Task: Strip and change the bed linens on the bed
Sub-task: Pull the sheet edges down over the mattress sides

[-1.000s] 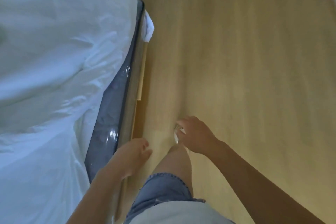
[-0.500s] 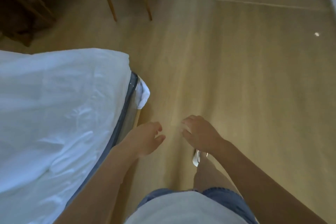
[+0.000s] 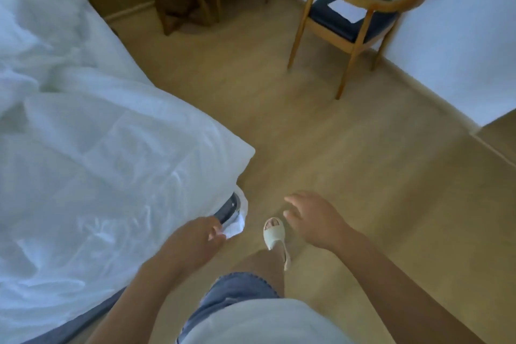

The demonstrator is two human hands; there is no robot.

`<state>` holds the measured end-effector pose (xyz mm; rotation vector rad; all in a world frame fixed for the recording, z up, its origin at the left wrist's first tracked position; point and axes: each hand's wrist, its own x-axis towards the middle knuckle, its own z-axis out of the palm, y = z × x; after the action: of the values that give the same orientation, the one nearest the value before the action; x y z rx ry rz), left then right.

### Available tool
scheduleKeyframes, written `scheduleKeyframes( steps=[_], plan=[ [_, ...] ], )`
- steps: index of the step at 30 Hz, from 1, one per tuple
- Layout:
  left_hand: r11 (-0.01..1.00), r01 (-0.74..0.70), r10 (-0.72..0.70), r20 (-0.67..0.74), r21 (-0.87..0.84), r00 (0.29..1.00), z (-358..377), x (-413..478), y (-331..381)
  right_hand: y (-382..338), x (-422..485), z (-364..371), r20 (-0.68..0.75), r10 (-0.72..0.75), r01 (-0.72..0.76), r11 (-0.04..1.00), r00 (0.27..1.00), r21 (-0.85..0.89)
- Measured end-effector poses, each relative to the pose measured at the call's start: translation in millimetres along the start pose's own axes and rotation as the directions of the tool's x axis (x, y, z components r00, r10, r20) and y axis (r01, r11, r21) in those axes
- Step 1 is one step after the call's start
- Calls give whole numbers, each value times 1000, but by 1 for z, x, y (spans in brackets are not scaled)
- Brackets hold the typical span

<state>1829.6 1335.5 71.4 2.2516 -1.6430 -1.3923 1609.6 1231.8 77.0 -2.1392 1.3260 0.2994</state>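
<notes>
My left hand (image 3: 195,240) is at the white sheet corner (image 3: 236,225) hanging off the mattress (image 3: 227,208) corner; whether it grips, I cannot tell. My right hand (image 3: 315,220) hovers spread and empty over my one white sandal (image 3: 275,233). One wooden armchair (image 3: 371,2) stands beyond.

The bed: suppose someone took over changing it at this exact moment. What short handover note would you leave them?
Left hand: at the mattress corner, right up against the loose white sheet corner. I cannot tell whether it grips it.
Right hand: open, fingers spread, holding nothing, over the floor.
Linens: a rumpled white duvet lies heaped on the mattress and overhangs that corner.
Done: the sheet looks pulled off at this corner, and the dark mattress side is bare.
Left: strip off the duvet and sheet, then fit fresh linens. None are clearly in view.
</notes>
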Motion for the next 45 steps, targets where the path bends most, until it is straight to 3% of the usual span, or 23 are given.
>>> scheduleKeyframes(
  steps=[3, 12, 20, 26, 29, 32, 34, 38, 45],
  plan=[
    [993, 85, -84, -25, 80, 996, -43, 72, 14, 18, 80, -50, 7, -41, 41, 999, 999, -4],
    [993, 72, -90, -209, -90, 974, -219, 247, 71, 16, 296, -195, 111, -127, 144, 976, 986, -161],
    [925, 323, -370, -272, -201, 888, -364, 391, 59, -72, 550, -306, 218, -382, 429, 870, 898, -244],
    [792, 393, -565, -318, -467, 761, -465, 422, 28, -198, 706, -348, 398, -547, 663, 702, 736, -261],
    [680, 509, -701, -265, -528, 662, -497, 428, -15, -278, 769, -347, 462, -639, 780, 582, 615, -232],
    [585, 533, -775, -229, -611, 589, -534, 452, -71, -354, 829, -335, 545, -656, 842, 497, 522, -209],
    [557, 528, -790, -212, -641, 576, -572, 475, -112, -404, 871, -328, 585, -657, 869, 456, 475, -193],
    [597, 557, -762, -191, -577, 619, -678, 512, -190, -498, 944, -337, 610, -646, 869, 469, 459, -158],
    [628, 451, -746, -326, -634, 581, -870, 569, -307, -641, 1078, -353, 630, -671, 904, 408, 392, -128]
  ],
)
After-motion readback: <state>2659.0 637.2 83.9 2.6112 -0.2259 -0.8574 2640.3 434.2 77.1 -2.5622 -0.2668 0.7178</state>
